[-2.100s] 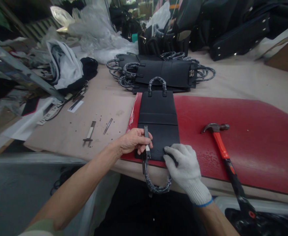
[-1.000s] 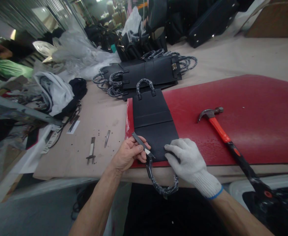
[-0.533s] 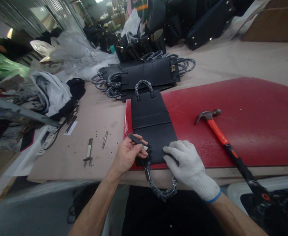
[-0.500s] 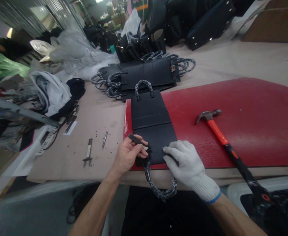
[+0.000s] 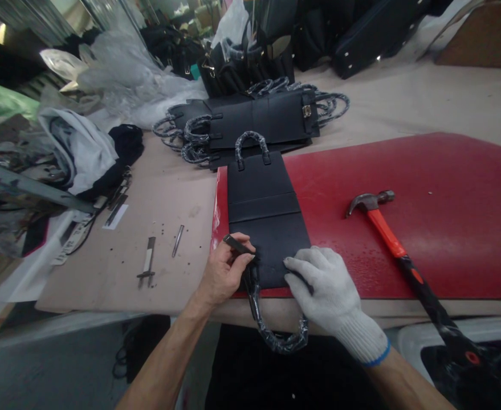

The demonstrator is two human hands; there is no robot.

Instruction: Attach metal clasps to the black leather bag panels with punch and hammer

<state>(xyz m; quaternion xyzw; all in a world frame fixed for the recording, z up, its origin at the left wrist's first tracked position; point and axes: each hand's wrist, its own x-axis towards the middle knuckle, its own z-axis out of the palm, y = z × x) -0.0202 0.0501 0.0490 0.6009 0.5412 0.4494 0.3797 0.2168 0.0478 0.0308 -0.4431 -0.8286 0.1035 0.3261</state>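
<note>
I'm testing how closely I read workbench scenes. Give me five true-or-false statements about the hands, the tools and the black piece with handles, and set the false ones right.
1. The left hand holds a slim dark tool. True.
2. Both hands wear gloves. False: only the right hand does; the left is bare.
3. The head of the hammer lies over the red mat. True.
4. No tools lie to the left of the mat in the picture. False: a two-pronged tool and a thin metal rod lie there.
5. The black piece has its nearer handle reaching past the front edge of the mat. True.
</note>
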